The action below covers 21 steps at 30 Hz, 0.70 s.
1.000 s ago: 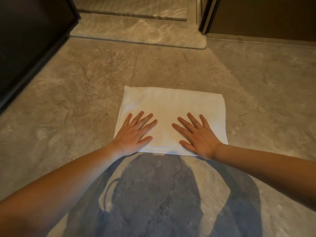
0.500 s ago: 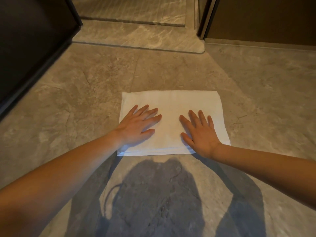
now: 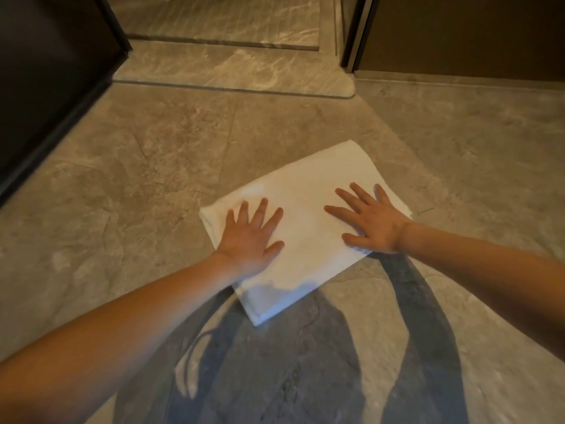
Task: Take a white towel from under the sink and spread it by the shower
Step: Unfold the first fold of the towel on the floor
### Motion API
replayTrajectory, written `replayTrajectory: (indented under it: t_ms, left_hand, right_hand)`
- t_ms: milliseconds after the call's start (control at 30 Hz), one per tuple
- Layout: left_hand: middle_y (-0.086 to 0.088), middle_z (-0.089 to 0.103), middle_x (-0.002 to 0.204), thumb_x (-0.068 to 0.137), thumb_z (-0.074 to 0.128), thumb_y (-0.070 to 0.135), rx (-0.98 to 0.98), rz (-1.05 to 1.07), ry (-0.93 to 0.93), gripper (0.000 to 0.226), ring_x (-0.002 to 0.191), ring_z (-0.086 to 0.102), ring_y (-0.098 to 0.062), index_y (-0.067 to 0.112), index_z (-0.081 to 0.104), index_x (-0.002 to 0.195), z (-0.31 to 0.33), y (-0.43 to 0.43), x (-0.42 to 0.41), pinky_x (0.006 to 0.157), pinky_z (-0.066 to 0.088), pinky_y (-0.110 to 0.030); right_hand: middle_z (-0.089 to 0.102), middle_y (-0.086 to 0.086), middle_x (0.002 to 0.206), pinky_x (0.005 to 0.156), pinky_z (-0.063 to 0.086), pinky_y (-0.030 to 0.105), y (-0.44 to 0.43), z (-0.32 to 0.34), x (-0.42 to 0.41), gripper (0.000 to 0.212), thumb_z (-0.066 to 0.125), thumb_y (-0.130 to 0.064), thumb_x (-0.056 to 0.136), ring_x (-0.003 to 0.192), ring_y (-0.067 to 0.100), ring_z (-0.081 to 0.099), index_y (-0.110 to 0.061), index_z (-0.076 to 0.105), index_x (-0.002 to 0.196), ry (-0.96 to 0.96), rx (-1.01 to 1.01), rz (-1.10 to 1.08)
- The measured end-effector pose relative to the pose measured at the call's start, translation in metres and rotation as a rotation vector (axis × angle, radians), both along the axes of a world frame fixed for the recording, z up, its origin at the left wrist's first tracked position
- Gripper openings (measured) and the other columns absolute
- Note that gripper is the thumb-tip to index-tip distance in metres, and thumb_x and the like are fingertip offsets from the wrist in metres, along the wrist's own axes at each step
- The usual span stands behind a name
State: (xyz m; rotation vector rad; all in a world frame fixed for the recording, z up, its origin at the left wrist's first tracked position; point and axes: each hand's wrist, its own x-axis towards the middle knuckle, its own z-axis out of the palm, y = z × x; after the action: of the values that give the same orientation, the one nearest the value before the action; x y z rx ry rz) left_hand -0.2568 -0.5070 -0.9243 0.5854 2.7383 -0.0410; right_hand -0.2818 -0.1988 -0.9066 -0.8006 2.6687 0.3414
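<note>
A folded white towel [image 3: 305,215] lies flat on the grey stone floor, turned at an angle so one corner points toward me. My left hand [image 3: 249,237] presses on its left part with fingers straight and spread. My right hand [image 3: 371,221] lies flat on its right part, fingers also spread. Both palms face down on the cloth. The raised stone shower threshold [image 3: 232,68] runs across the floor beyond the towel, some way from it.
A dark cabinet or wall panel [image 3: 46,81] stands at the left. A dark door and metal frame [image 3: 354,35] stand at the upper right. Bare stone floor [image 3: 122,194] surrounds the towel. My shadow falls on the floor near me.
The towel has turned counterclockwise under both flat hands, from square-on to diagonal. My right hand moved farther away and my left hand came nearer.
</note>
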Motion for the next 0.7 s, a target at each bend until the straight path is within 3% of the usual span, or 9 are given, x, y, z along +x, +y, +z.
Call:
replayTrajectory:
  t_ms: [133, 267, 367, 400, 433, 467, 533, 600, 700]
  left_hand:
    - [-0.022, -0.005, 0.160, 0.090, 0.025, 0.071, -0.137, 0.026, -0.030, 0.088, 0.137, 0.018, -0.052, 0.022, -0.009, 0.154, 0.012, 0.034, 0.036, 0.103, 0.032, -0.054]
    - [-0.030, 0.003, 0.156, 0.091, 0.028, 0.069, -0.212, 0.028, -0.141, 0.088, 0.133, 0.025, -0.049, 0.017, -0.003, 0.154, 0.024, 0.059, 0.056, 0.101, 0.036, -0.047]
    - [-0.019, 0.044, 0.131, 0.092, 0.028, 0.060, -0.013, -0.015, -0.047, 0.059, 0.098, 0.045, -0.031, 0.020, 0.035, 0.134, 0.040, 0.050, 0.039, 0.075, 0.039, -0.041]
    - [-0.014, 0.051, 0.124, 0.092, 0.028, 0.057, 0.087, -0.063, 0.037, 0.051, 0.094, 0.045, -0.028, 0.021, 0.041, 0.126, 0.043, 0.041, 0.027, 0.073, 0.039, -0.040]
    - [-0.012, 0.051, 0.130, 0.092, 0.028, 0.054, 0.156, -0.135, 0.100, 0.051, 0.104, 0.046, -0.030, 0.023, 0.042, 0.129, 0.042, 0.030, 0.015, 0.081, 0.040, -0.041]
    - [-0.010, 0.042, 0.145, 0.094, 0.029, 0.053, 0.181, -0.215, 0.118, 0.054, 0.123, 0.040, -0.032, 0.025, 0.038, 0.139, 0.039, 0.019, 0.004, 0.097, 0.036, -0.044]
    - [-0.002, 0.007, 0.163, 0.097, 0.027, 0.057, 0.138, -0.328, 0.065, 0.061, 0.148, 0.006, -0.026, 0.034, 0.015, 0.153, 0.026, 0.001, -0.008, 0.118, 0.008, -0.045]
    - [0.002, -0.012, 0.163, 0.096, 0.014, 0.062, 0.067, -0.351, 0.022, 0.063, 0.149, -0.015, -0.022, 0.041, -0.003, 0.153, 0.006, -0.007, -0.006, 0.119, -0.008, -0.044]
    - [0.002, -0.020, 0.162, 0.091, 0.000, 0.065, 0.093, -0.304, 0.016, 0.065, 0.147, -0.022, -0.021, 0.042, -0.015, 0.150, -0.010, 0.001, 0.000, 0.118, -0.010, -0.043]
  right_hand:
    - [-0.004, 0.000, 0.165, 0.116, 0.005, 0.059, 0.000, 0.011, -0.030, 0.070, 0.032, -0.064, 0.092, 0.150, 0.033, -0.004, -0.043, 0.005, 0.153, 0.041, 0.087, 0.132]
    - [-0.009, 0.004, 0.164, 0.118, 0.005, 0.059, -0.019, 0.015, -0.029, 0.065, 0.039, -0.041, 0.095, 0.149, 0.035, -0.007, -0.044, 0.008, 0.151, 0.052, 0.102, 0.063]
    - [-0.007, 0.008, 0.164, 0.118, 0.011, 0.057, -0.028, 0.016, -0.007, 0.066, 0.044, -0.031, 0.097, 0.150, 0.035, -0.003, -0.041, 0.009, 0.153, 0.042, -0.118, -0.188]
    - [-0.002, 0.009, 0.164, 0.117, 0.014, 0.055, -0.029, 0.016, 0.004, 0.066, 0.044, -0.031, 0.098, 0.150, 0.035, 0.001, -0.037, 0.011, 0.154, 0.054, -0.245, -0.304]
    - [0.001, 0.009, 0.164, 0.117, 0.016, 0.053, -0.031, 0.014, 0.017, 0.064, 0.043, -0.034, 0.098, 0.150, 0.035, 0.004, -0.034, 0.012, 0.155, 0.066, -0.336, -0.398]
    - [0.001, 0.010, 0.164, 0.117, 0.016, 0.053, -0.033, 0.010, 0.030, 0.064, 0.040, -0.040, 0.099, 0.150, 0.035, 0.004, -0.032, 0.011, 0.155, 0.073, -0.363, -0.450]
    - [-0.005, 0.008, 0.164, 0.118, 0.011, 0.054, -0.036, -0.002, 0.056, 0.066, 0.030, -0.052, 0.099, 0.150, 0.034, -0.002, -0.032, 0.003, 0.156, 0.024, -0.313, -0.466]
    - [-0.009, 0.005, 0.164, 0.118, 0.009, 0.052, -0.033, -0.013, 0.069, 0.067, 0.021, -0.058, 0.098, 0.150, 0.030, -0.006, -0.034, -0.005, 0.155, -0.032, -0.236, -0.427]
    - [-0.008, 0.002, 0.164, 0.118, 0.011, 0.050, -0.011, -0.013, 0.058, 0.068, 0.016, -0.064, 0.096, 0.151, 0.025, -0.004, -0.039, -0.010, 0.153, -0.012, -0.168, -0.319]
